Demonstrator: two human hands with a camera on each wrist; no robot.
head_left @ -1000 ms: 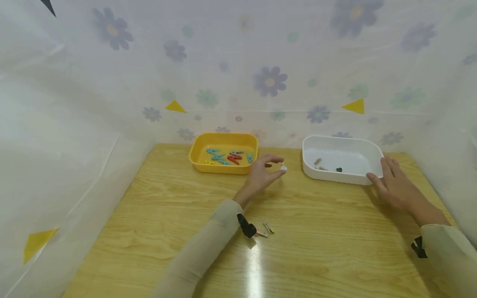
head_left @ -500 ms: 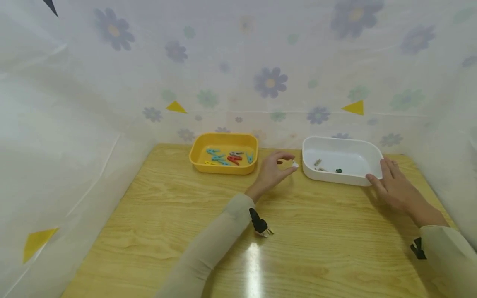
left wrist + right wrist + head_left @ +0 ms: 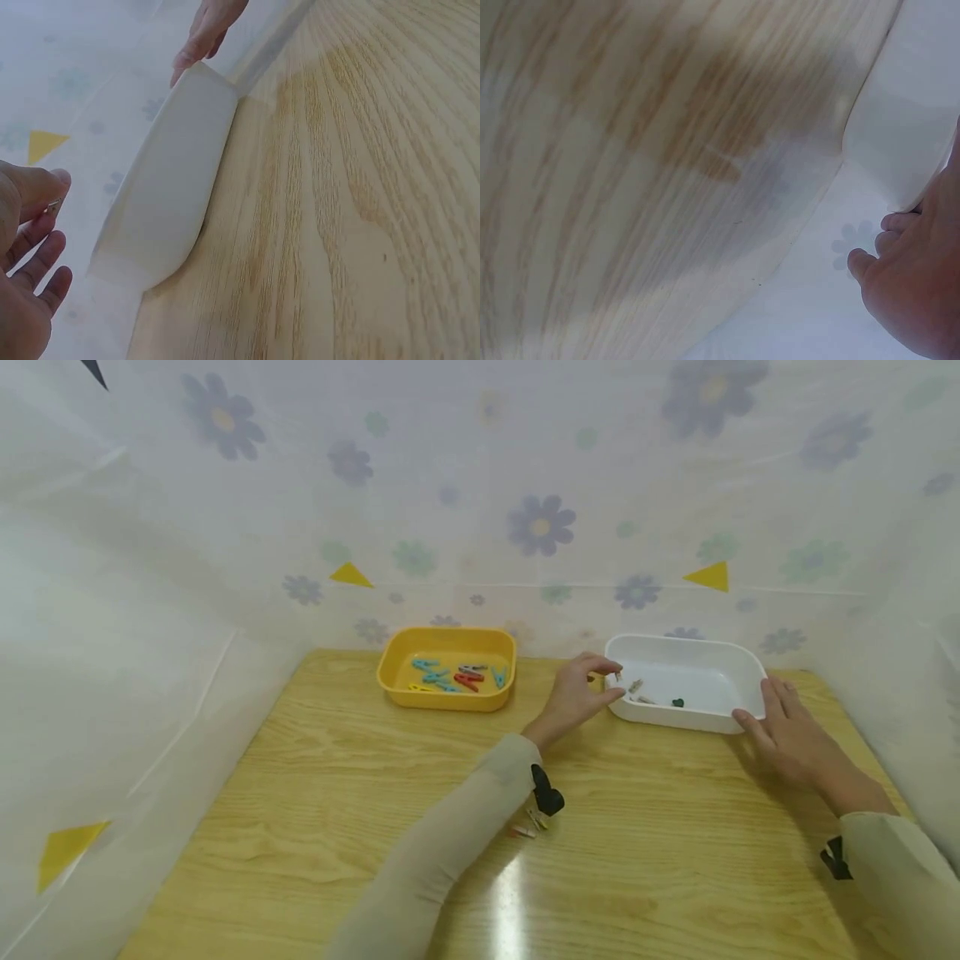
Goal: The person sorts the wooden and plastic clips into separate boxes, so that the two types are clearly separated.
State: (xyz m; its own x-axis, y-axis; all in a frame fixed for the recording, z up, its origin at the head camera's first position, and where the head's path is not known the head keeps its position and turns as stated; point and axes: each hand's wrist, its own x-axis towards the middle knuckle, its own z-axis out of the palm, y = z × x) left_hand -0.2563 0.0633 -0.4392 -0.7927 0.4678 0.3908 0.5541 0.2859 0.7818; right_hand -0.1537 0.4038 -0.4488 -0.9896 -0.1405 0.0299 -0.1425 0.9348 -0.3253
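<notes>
My left hand (image 3: 572,700) is at the left end of the white tray (image 3: 682,718), its thumb and index finger pinching a small clothespin (image 3: 618,677) over the rim. The left wrist view shows only a sliver of that clothespin (image 3: 54,205) between the fingertips. At the tray's right end my right hand (image 3: 801,745) grips the corner, thumb at the near rim and fingers along the outer side. Inside the tray lie a few small pale clothespins (image 3: 636,686) and a dark green piece (image 3: 678,702).
A yellow tray (image 3: 442,701) with several blue, red, yellow and grey clothespins stands at the back left. Two small clothespins (image 3: 537,819) lie on the wooden table (image 3: 660,852) close to my left wrist. A flowered curtain (image 3: 480,510) hangs behind.
My left hand has moved right with the small clothespin, from beside the yellow tray to the white tray's left rim. The right hand has stayed on the white tray's corner.
</notes>
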